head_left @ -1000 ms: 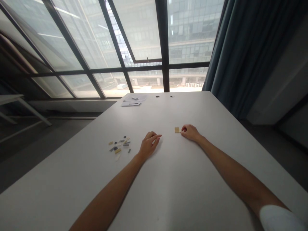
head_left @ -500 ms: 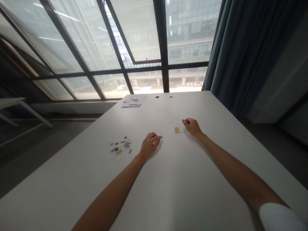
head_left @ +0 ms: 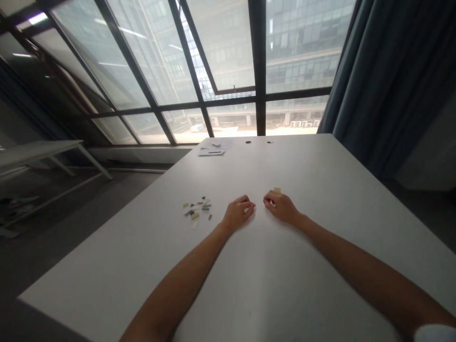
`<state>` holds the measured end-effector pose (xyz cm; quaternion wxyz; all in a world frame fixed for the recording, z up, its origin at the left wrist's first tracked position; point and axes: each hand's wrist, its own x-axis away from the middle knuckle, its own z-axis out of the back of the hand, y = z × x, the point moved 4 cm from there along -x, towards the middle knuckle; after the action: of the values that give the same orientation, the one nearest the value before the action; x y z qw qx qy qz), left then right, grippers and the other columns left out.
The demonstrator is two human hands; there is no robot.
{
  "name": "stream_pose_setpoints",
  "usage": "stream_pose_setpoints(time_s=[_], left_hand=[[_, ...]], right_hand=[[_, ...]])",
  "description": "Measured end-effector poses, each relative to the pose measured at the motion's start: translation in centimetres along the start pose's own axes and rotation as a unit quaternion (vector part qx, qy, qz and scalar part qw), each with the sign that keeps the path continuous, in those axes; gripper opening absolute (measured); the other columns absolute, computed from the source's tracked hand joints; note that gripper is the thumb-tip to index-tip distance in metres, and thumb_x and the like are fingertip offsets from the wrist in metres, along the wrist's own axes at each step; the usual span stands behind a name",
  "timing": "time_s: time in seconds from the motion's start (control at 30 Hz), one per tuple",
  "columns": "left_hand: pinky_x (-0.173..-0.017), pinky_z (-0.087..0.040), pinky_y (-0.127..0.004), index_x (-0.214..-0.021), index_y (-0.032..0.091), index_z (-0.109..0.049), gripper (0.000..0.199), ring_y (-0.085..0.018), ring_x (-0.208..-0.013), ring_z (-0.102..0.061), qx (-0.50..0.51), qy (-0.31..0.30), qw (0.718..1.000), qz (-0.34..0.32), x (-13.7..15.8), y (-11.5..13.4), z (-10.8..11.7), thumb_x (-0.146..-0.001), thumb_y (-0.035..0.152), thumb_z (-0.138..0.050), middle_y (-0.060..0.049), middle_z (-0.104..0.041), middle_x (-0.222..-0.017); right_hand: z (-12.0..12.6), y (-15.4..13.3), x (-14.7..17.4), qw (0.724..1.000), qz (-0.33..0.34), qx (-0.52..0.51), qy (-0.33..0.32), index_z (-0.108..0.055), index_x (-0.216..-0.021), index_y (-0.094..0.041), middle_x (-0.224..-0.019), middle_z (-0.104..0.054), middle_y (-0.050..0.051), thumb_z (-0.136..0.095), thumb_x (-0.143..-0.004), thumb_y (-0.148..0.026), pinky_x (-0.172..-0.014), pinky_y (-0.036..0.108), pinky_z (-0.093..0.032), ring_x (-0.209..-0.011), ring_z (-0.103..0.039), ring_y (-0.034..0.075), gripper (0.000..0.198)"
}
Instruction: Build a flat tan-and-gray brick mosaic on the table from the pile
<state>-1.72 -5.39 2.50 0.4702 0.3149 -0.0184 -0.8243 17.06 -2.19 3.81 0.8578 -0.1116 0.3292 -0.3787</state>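
My left hand [head_left: 239,213] rests low over the white table [head_left: 228,285], thumb and fingertips pressed together in a pinch. Whatever is between them is too small to make out. Close by on its right is my right hand [head_left: 282,207], its fingers curled in toward the thumb; anything inside is hidden. The fingertips of the two hands are a short gap apart. Just behind my right hand, a tan toy-brick plate [head_left: 277,189] shows only in part. To the left of my left hand lies a loose pile of small tan, grey, black and whitish building bricks [head_left: 195,216].
Papers [head_left: 212,152] with a dark pen-like thing lie at the table's far left corner. A dark round disc [head_left: 248,142] and a small dark item [head_left: 270,142] are near the far edge. Windows stand beyond, with a blue curtain [head_left: 377,85] at right and another table [head_left: 39,152] at left.
The view has swung left. My right hand has moved left and nearer, from beside the tan plate to in front of it. My left hand's outstretched finger has curled into a pinch.
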Motion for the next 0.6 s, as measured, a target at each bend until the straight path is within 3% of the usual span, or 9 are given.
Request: stream_pose_setpoints(time_s=[0.23,0.37,0.6], left_hand=[[-0.067,-0.043,-0.025,-0.068,0.019,-0.067,0.03,-0.012,-0.07,-0.056,-0.021,-0.035,0.999,0.014,0.0,0.2,-0.4,-0.094,0.025,-0.053,-0.002,-0.062,-0.08],[-0.064,-0.041,-0.026,-0.069,0.019,-0.067,0.03,-0.011,-0.067,-0.055,-0.02,-0.078,0.997,0.012,0.1,0.3,-0.8,-0.094,0.026,-0.052,-0.002,-0.061,-0.079],[-0.067,-0.041,-0.026,-0.073,0.019,-0.068,0.031,-0.012,-0.07,-0.057,-0.014,-0.094,0.995,0.012,0.2,0.1,-0.8,-0.096,0.029,-0.049,-0.002,-0.061,-0.081]], right_hand=[[-3.0,-0.4,1.4,0.995,0.026,0.012,-0.099,-0.067,-0.09,-0.02,-0.089,-0.064,0.002,-0.056,-0.092,-0.021,-0.075,0.023,-0.04,-0.08,-0.058,0.014,0.011],[-3.2,-0.3,1.4,0.993,0.024,0.014,-0.111,-0.068,-0.089,-0.021,-0.091,-0.064,0.002,-0.057,-0.091,-0.021,-0.074,0.023,-0.039,-0.082,-0.059,0.014,0.011],[-3.3,0.1,1.3,0.994,0.028,-0.011,-0.105,-0.069,-0.088,-0.021,-0.088,-0.063,0.001,-0.058,-0.09,-0.022,-0.073,0.023,-0.04,-0.079,-0.058,0.014,0.011]])
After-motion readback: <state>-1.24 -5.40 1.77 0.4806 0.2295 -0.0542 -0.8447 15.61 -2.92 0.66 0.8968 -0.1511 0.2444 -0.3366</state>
